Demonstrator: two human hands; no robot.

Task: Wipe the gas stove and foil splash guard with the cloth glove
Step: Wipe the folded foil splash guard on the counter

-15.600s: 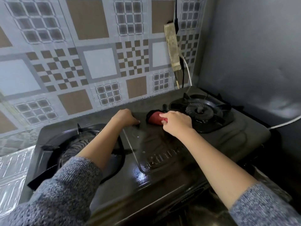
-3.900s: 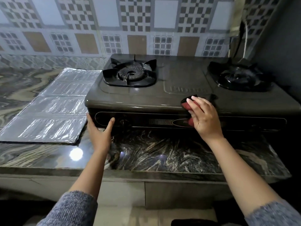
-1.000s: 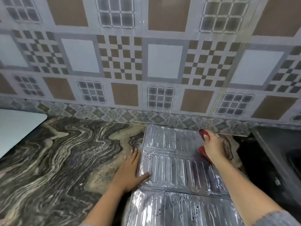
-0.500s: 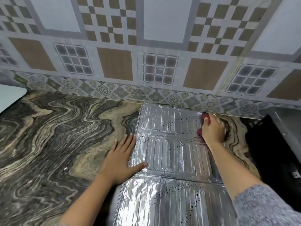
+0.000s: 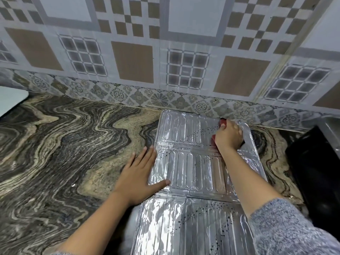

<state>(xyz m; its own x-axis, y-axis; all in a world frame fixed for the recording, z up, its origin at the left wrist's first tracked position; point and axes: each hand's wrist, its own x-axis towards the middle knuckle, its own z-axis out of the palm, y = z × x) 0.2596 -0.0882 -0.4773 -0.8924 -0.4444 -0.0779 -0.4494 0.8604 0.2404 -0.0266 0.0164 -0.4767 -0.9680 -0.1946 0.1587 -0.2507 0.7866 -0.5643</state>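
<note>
The foil splash guard lies flat on the marble counter, ribbed and silver, with dark specks on its panels. My right hand presses the red cloth glove onto the guard's far right corner; the hand covers most of the glove. My left hand lies flat with straight fingers on the counter at the guard's left edge, its thumb on the foil. The dark gas stove shows only as a black side at the right edge.
The swirled marble counter stretches to the left. A patterned tile wall rises right behind the foil. A white object sits at the far left edge.
My right hand with the red glove has stayed at the foil's far right corner, shifting slightly. My left hand still holds down the left edge. The camera has moved closer.
</note>
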